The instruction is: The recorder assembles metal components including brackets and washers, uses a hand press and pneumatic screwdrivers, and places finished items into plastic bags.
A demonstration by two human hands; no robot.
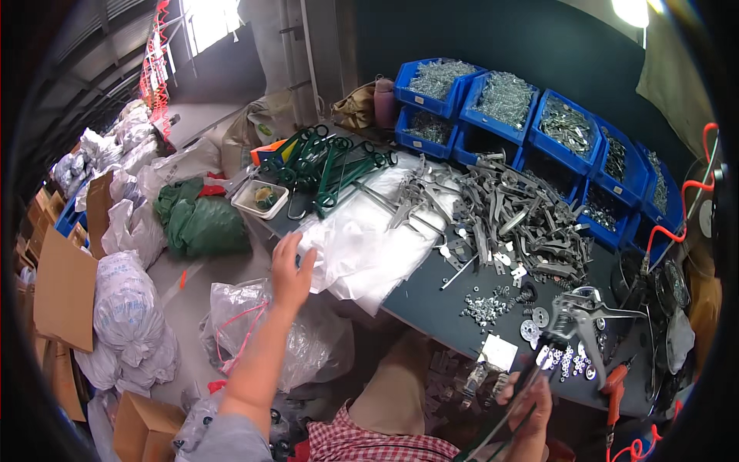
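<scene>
My right hand [533, 406] is closed around the dark green frame of a caulking gun, near the lower right. The gun's grey metal handle and trigger [583, 314] point up and away over the table's front part. My left hand [291, 271] is raised at the table's left front edge, fingers apart and nothing in it. Beside it lie white plastic bags [362, 250] on the table. Beyond these is a pile of green metal frames with ring ends [331, 165].
Grey metal handles and levers [516, 219] are heaped mid-table, with small nuts [485, 308] in front. Blue bins [500, 108] of small parts stand behind. An orange power tool [616, 385] with a red coiled hose is at right. Filled sacks [131, 308] and cartons line the left floor.
</scene>
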